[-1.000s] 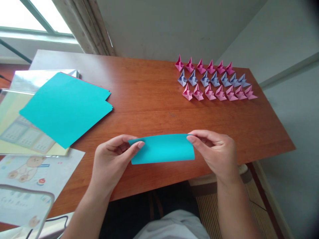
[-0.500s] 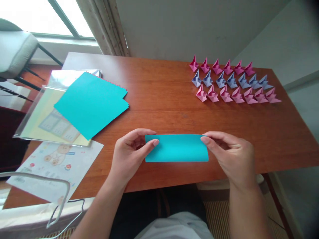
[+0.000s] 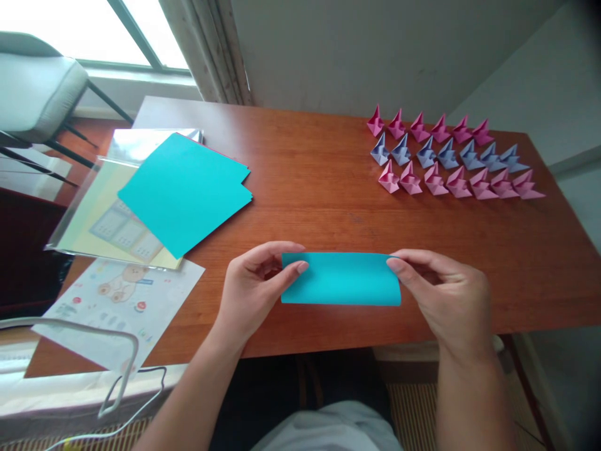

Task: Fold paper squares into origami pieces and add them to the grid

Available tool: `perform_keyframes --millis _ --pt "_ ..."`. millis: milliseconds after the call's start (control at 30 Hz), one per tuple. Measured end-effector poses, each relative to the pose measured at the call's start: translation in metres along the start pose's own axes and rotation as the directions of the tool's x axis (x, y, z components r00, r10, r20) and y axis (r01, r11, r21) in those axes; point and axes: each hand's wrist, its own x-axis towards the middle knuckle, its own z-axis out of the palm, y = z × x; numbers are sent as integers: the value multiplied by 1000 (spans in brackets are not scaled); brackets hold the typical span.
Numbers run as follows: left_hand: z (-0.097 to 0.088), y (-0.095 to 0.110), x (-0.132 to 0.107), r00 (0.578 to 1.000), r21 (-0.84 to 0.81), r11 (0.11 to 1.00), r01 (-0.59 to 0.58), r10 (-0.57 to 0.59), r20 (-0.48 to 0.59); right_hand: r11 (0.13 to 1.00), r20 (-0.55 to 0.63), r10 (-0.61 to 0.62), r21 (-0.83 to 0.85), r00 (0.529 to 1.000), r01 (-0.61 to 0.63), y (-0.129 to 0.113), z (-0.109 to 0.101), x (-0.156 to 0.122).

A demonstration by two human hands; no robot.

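Observation:
A turquoise sheet of paper point(image 3: 345, 280), doubled over into a wide strip, is held above the front part of the wooden table. My left hand point(image 3: 260, 285) pinches its upper left corner, thumb in front and fingers behind. At the upper right corner, the thumb and fingertips of my right hand point(image 3: 444, 291) close on the paper. The strip's lower edge looks rounded, like a soft bend. Fingers behind the paper are partly hidden.
Turquoise sheets point(image 3: 188, 191) lie on a plastic sleeve point(image 3: 75, 235) at left, with a bear-print sheet point(image 3: 122, 307) nearer me. Rows of folded paper figures, pink point(image 3: 434, 180) and lilac point(image 3: 447, 153), stand at back right. A white bent tube point(image 3: 94, 329) crosses the lower left.
The whole view has shifted slightly, so the table things appear further right. Both hands keep the same pinch on the turquoise paper, whose fold looks almost unchanged.

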Motion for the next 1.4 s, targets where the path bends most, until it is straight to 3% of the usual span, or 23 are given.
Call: perform_keyframes --millis 1100,1400 --pt "-1 2 1 1000 1 1000 -23 23 4 999 23 -31 17 999 31 -1 -1 1" --pt "-1 0 1 1000 28 999 -25 25 0 998 100 -67 -10 993 69 6 1 5"
